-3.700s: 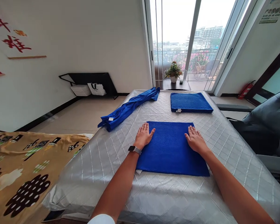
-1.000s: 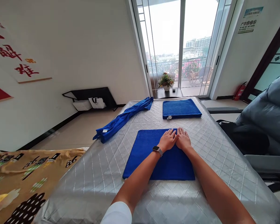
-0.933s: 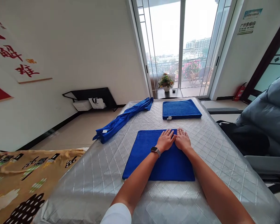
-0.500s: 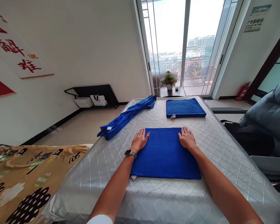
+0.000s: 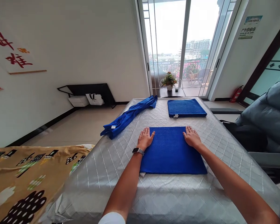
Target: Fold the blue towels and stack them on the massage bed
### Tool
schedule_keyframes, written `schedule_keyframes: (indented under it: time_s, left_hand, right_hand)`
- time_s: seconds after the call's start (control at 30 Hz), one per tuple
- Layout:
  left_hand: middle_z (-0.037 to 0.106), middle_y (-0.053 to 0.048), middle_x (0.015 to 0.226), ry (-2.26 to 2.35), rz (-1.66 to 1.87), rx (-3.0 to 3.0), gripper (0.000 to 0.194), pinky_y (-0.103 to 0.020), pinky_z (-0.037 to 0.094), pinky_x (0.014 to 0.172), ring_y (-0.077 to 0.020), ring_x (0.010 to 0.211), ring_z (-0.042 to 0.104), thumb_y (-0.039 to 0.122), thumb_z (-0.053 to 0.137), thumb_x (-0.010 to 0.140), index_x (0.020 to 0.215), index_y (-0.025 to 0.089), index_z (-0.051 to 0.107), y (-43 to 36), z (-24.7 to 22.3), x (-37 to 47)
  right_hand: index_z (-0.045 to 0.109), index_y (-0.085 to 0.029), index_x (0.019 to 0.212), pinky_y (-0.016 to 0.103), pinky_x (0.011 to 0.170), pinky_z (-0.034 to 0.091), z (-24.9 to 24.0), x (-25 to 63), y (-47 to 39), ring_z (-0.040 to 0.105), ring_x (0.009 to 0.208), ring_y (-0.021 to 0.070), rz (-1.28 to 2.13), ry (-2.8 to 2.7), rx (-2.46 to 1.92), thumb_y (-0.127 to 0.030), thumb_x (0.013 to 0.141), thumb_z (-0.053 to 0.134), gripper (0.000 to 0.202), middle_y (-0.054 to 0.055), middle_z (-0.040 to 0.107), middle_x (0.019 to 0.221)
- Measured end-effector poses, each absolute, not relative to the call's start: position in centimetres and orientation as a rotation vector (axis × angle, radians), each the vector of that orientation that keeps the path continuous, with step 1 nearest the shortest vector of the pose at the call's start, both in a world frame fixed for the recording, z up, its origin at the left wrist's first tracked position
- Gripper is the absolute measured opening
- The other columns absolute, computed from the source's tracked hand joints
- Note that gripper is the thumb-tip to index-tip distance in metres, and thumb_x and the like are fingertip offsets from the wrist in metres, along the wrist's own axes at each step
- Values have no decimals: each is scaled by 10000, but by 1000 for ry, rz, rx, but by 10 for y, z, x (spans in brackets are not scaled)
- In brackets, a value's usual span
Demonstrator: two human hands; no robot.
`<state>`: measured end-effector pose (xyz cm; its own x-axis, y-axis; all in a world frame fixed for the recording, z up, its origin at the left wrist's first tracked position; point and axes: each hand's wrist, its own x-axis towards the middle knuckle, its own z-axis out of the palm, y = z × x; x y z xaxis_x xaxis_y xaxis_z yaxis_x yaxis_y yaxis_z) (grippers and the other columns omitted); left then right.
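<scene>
A blue towel (image 5: 174, 152) lies flat as a neat rectangle on the silver quilted table cover (image 5: 102, 199), a small white tag poking out at its near left corner. My left hand (image 5: 145, 138), with a watch on the wrist, rests flat on the towel's far left edge, fingers extended. On the far right edge my right hand (image 5: 191, 137) lies flat too, its fingers stretched forward. Farther back on the right is a folded stack of blue towels (image 5: 187, 108) with white tags. At the back left a long, loosely bunched blue cloth (image 5: 130, 115) lies diagonally.
To the left, a tan patterned blanket (image 5: 35, 174) covers a lower surface. A grey padded chair (image 5: 268, 115) stands close on the right. Beyond the table are a potted plant (image 5: 169, 80) on a small stand and glass sliding doors. A fire extinguisher (image 5: 236, 94) stands by the right wall.
The camera view has shifted a little, so the towel and both hands appear slightly farther right. Both hands stay flat on the towel's sides, and the towel keeps its shape.
</scene>
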<state>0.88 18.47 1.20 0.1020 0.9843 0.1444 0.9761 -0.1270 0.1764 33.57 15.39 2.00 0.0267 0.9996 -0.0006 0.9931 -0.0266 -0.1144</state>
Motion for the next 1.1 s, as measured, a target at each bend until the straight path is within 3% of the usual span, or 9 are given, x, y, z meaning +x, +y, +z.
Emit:
schedule_keyframes:
  time_s: [0.17, 0.37, 0.53, 0.7, 0.83, 0.93, 1.1]
  left_hand:
    - [301, -168, 1668, 2061, 341, 2295, 776, -449, 203, 1273, -269, 1560, 266, 624, 167, 1045, 1600, 108, 336, 186, 11, 10]
    - [237, -170, 1686, 2078, 219, 2286, 796, -432, 168, 1288, -261, 1572, 225, 600, 153, 1056, 1611, 45, 285, 183, 19, 10]
    - [287, -205, 1664, 2106, 266, 2367, 792, -454, 180, 1288, -290, 1568, 233, 594, 177, 1061, 1586, 24, 337, 174, 36, 33]
    - [384, -173, 1631, 1577, 464, 2700, 721, -439, 284, 1265, -268, 1539, 321, 586, 209, 1073, 1561, 99, 423, 143, 34, 125]
    - [381, -146, 1636, 1332, 403, 2801, 642, -462, 303, 1258, -253, 1544, 309, 546, 259, 1083, 1581, 166, 400, 125, 18, 176]
    - [362, -138, 1645, 1403, 327, 2758, 674, -450, 270, 1275, -247, 1553, 284, 563, 238, 1078, 1592, 152, 383, 124, 15, 164]
    - [318, -142, 1663, 1713, 255, 2574, 742, -436, 216, 1292, -249, 1561, 255, 605, 207, 1063, 1600, 117, 360, 127, 18, 77]
  right_hand:
    - [191, -45, 1642, 396, 1279, 84, 16, 335, 132, 102, 1593, 216, 113, -2159, -2131, -425, 1075, 166, 683, 123, 154, 1715]
    - [179, -38, 1642, 389, 1279, 90, 9, 331, 127, 104, 1592, 219, 187, -2115, -2164, -446, 1069, 181, 703, 114, 145, 1715]
    - [189, -36, 1641, 391, 1280, 87, 13, 329, 128, 109, 1592, 222, 198, -2102, -2151, -446, 1065, 183, 706, 113, 146, 1714]
    - [216, -23, 1633, 400, 1280, 98, 12, 330, 126, 141, 1587, 239, 171, -2108, -2118, -431, 1064, 199, 700, 133, 175, 1707]
    - [224, -24, 1631, 394, 1277, 105, 10, 333, 126, 140, 1587, 236, 142, -2149, -2092, -408, 1062, 216, 687, 137, 155, 1709]
    - [222, -22, 1631, 395, 1278, 102, 9, 333, 126, 138, 1587, 234, 153, -2136, -2096, -420, 1060, 212, 696, 131, 173, 1707]
    - [191, -32, 1640, 399, 1283, 78, 9, 333, 127, 112, 1591, 227, 213, -2100, -2109, -440, 1060, 181, 709, 117, 154, 1713]
